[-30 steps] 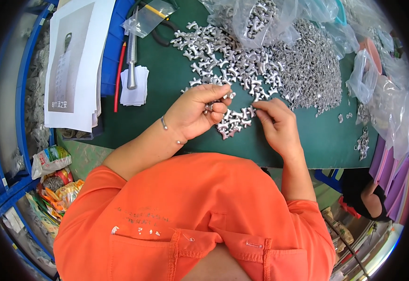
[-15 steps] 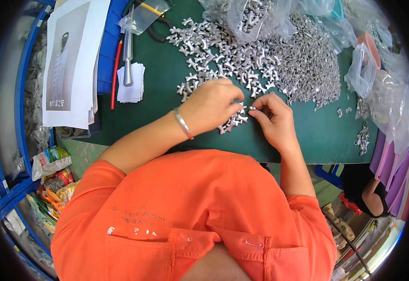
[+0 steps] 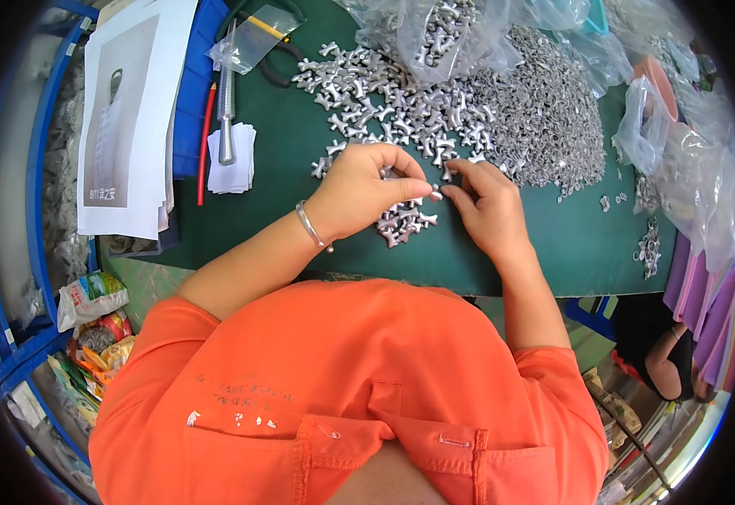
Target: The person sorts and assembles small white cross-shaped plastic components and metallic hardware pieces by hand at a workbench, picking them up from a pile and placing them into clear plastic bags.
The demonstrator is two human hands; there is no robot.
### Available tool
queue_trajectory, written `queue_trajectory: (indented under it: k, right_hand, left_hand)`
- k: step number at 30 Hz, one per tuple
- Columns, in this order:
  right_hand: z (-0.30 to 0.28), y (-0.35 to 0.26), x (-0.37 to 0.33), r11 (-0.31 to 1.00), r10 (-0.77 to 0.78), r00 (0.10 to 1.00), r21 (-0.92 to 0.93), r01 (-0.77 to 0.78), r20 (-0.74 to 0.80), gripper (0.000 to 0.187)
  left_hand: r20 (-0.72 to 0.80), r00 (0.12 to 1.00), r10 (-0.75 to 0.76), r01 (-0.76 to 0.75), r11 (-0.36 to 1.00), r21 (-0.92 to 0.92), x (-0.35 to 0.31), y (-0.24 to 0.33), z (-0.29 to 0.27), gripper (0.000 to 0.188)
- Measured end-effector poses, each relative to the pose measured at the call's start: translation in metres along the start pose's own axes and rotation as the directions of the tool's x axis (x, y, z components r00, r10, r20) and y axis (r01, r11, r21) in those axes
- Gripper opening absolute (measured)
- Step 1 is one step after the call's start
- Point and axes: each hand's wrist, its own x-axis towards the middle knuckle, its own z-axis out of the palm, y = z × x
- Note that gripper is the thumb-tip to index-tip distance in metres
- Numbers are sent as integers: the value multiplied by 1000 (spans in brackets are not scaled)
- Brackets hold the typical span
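Note:
Small silver bone-shaped metal pieces point(image 3: 367, 93) lie heaped on the green tabletop. My left hand point(image 3: 376, 189) has its thumb and index finger pinched on one shiny bone-shaped metal piece point(image 3: 435, 194); its other fingers are curled and partly hidden. Just right of that piece is my right hand point(image 3: 492, 210), thumb and index finger apart, the index fingertip at the near edge of the heap. Below my left hand sits a small group of the same bone-shaped pieces point(image 3: 403, 225), its upper part covered by the hand.
To the right of the bones spreads a big mound of tiny silver parts point(image 3: 548, 118). Clear plastic bags point(image 3: 645, 126) crowd the far and right sides. Leftward lie a red pencil point(image 3: 206, 147), a metal rod tool point(image 3: 227, 126), white paper slips point(image 3: 233, 160) and a printed sheet point(image 3: 123, 101).
My right thumb and index finger have parted, and the index finger has moved up toward the heap. The left hand has shifted slightly left and down, uncovering more of the small group.

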Motion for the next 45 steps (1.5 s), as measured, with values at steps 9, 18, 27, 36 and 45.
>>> queue_trajectory:
  k: [9,18,27,36,45]
  right_hand:
    - [-14,9,0,516,220,922,764,-387,318,15]
    - [12,-21,-9,984,-17,982,175,-16,188,17]
    - [14,-20,-6,977,-103,976,203,63,192,13]
    - [5,-8,-15,-312,169,723,732,-605,670,16]
    - [8,-6,-18,-461,-44,809,707,-537,586,13]
  left_hand:
    - [178,975,-132,217,728,-650,-8,-3,-11,8]
    - [283,959,-30,258,517,-816,-14,-16,-32,17]
    - [111,920,376,-367,729,577,-15,-16,-18,13]
    - [138,923,359,-366,711,601,-15,-21,-3,16]
    - [86,991,104,-76,956,-285,-30,-9,-5,6]
